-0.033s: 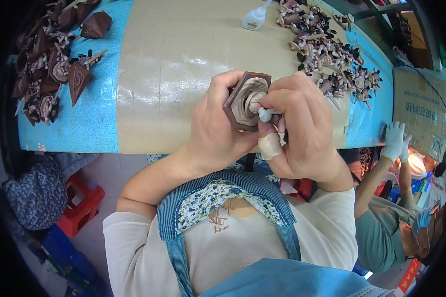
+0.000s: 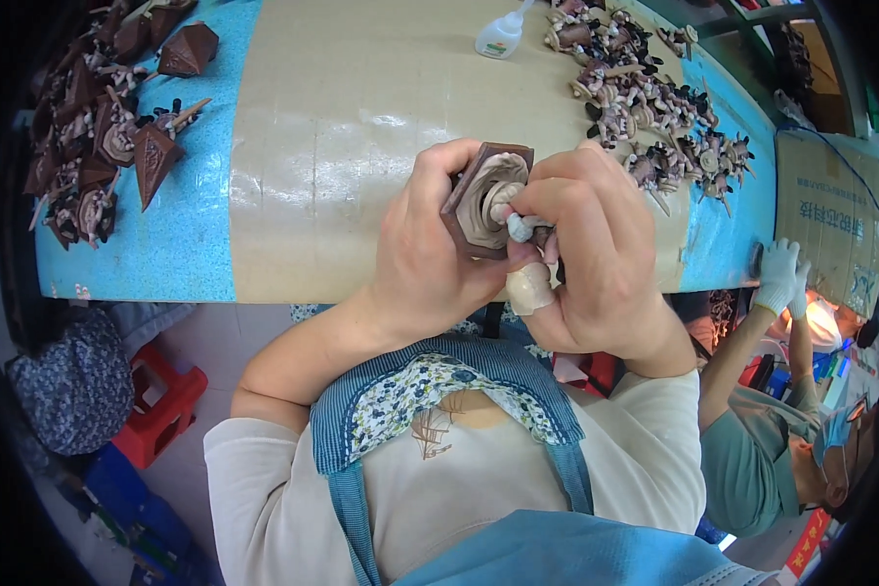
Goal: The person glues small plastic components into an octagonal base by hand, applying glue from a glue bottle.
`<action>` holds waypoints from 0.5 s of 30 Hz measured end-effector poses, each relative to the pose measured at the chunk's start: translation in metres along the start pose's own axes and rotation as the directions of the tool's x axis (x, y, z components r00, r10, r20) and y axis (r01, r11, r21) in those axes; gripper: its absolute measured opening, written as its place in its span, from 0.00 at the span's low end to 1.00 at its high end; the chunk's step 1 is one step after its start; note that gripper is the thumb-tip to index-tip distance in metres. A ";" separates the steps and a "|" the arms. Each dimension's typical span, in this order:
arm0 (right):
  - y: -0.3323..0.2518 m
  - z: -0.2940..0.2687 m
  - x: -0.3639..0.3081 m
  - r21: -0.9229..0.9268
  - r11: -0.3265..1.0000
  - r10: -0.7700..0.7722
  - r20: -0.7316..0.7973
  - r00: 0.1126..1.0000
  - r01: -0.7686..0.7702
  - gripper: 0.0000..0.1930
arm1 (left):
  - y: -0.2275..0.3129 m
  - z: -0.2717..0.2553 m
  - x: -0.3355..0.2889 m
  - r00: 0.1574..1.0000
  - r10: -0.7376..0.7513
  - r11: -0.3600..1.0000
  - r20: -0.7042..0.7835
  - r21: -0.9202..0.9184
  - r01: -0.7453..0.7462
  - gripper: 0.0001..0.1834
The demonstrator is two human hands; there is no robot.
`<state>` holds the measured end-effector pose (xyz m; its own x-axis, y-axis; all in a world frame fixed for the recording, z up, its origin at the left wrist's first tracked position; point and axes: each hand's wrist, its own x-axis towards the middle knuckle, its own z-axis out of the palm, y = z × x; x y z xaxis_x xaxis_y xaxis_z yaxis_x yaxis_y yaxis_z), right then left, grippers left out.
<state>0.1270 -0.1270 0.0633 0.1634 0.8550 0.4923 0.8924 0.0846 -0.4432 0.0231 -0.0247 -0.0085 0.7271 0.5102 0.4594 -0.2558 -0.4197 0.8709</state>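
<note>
My left hand [image 2: 422, 239] is wrapped round a dark brown many-sided base [image 2: 481, 217] with a cream, ridged inside. At the base's inner side, my right hand [image 2: 606, 249] pinches a small figurine [image 2: 523, 228] between thumb and fingers. Pale grey and cream parts of the figurine show; the rest is covered by my fingers. It touches the cream part of the base, though whether the two are joined I cannot tell. A beige bandage [image 2: 530, 288] goes round my right thumb. Both hands are held just above the table's near edge.
Finished-looking brown pointed pieces with figurines [image 2: 98, 146] are heaped at the left. Loose small figurines [image 2: 630, 93] lie piled at the right. A white squeeze bottle [image 2: 501, 35] stands at the back. A gloved co-worker [image 2: 777, 278] is at the right, beside a cardboard box [image 2: 830, 210].
</note>
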 end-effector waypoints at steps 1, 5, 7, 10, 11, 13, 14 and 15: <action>-0.001 0.000 0.001 -0.061 0.998 -0.027 0.009 1.000 0.027 0.14 | 0.000 0.001 -0.001 1.000 -0.002 1.000 0.004 0.000 0.002 0.36; -0.004 0.006 0.002 -0.069 0.998 -0.006 -0.026 1.000 0.004 0.13 | -0.003 0.003 -0.001 0.998 0.056 0.998 -0.027 0.013 -0.055 0.36; -0.006 0.009 0.001 -0.084 0.996 0.028 -0.105 0.994 -0.037 0.13 | -0.002 0.003 0.000 0.996 0.075 0.997 -0.046 0.017 -0.075 0.35; -0.005 0.011 0.001 -0.111 0.994 0.001 -0.124 0.992 -0.015 0.14 | -0.003 0.003 0.003 0.995 0.080 0.997 -0.053 0.027 -0.079 0.35; -0.005 0.012 0.003 -0.112 0.994 -0.001 -0.123 0.992 -0.013 0.14 | -0.004 0.003 0.003 0.995 0.084 0.996 -0.057 0.013 -0.083 0.34; -0.004 0.015 0.005 -0.142 0.990 -0.029 -0.190 0.981 0.001 0.12 | -0.005 0.004 0.002 0.994 0.085 0.996 -0.064 0.000 -0.085 0.34; -0.003 0.015 0.005 -0.142 0.990 -0.030 -0.188 0.982 0.003 0.12 | -0.005 0.004 0.002 0.995 0.081 0.997 -0.054 -0.008 -0.082 0.34; -0.003 0.013 0.006 -0.172 0.985 -0.056 -0.167 0.984 0.027 0.13 | -0.005 0.004 0.001 0.996 0.077 0.997 -0.044 -0.015 -0.078 0.34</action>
<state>0.1200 -0.1155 0.0572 0.1807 0.7513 0.6347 0.9556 0.0184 -0.2939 0.0277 -0.0244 -0.0129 0.6764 0.5088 0.5325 -0.3214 -0.4467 0.8350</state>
